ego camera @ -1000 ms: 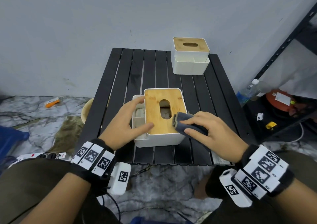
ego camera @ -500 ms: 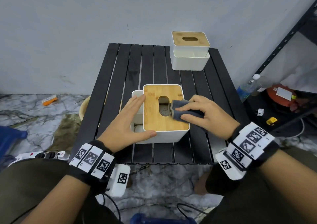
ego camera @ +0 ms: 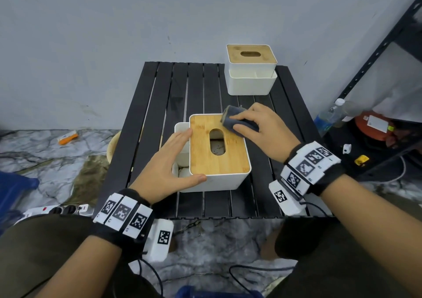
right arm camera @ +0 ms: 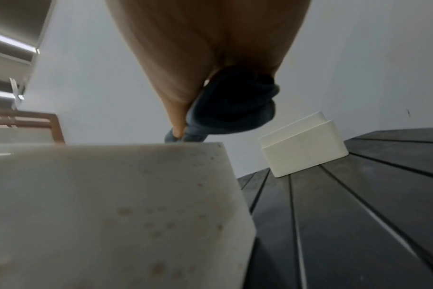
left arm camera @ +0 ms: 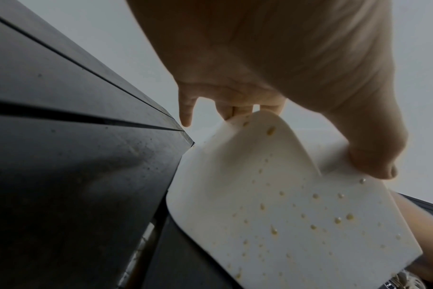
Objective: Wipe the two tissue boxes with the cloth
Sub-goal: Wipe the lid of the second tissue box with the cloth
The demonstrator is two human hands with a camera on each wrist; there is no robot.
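A white tissue box with a bamboo lid (ego camera: 217,151) stands near the front of the black slatted table (ego camera: 159,106); brown spots dot its white side (left arm camera: 297,205) (right arm camera: 136,215). My left hand (ego camera: 175,160) lies against its left side with straight fingers, the thumb along the front edge. At the lid's far right corner my right hand (ego camera: 255,126) grips a folded dark grey cloth (ego camera: 230,119) and presses it down; the cloth (right arm camera: 230,105) bulges under the palm. The second tissue box (ego camera: 251,69) (right arm camera: 302,144), also white with a bamboo lid, stands at the table's far right corner.
A grey wall stands behind the table. A black metal shelf (ego camera: 388,35) rises on the right, with a plastic bottle (ego camera: 328,115) and an orange object (ego camera: 374,124) beside it. On the marble floor at left lie a power strip (ego camera: 57,210) and a brown rag (ego camera: 91,179).
My right hand has slid the cloth from the lid's right middle, beside the slot, up to its far right corner. The left hand has stayed on the box.
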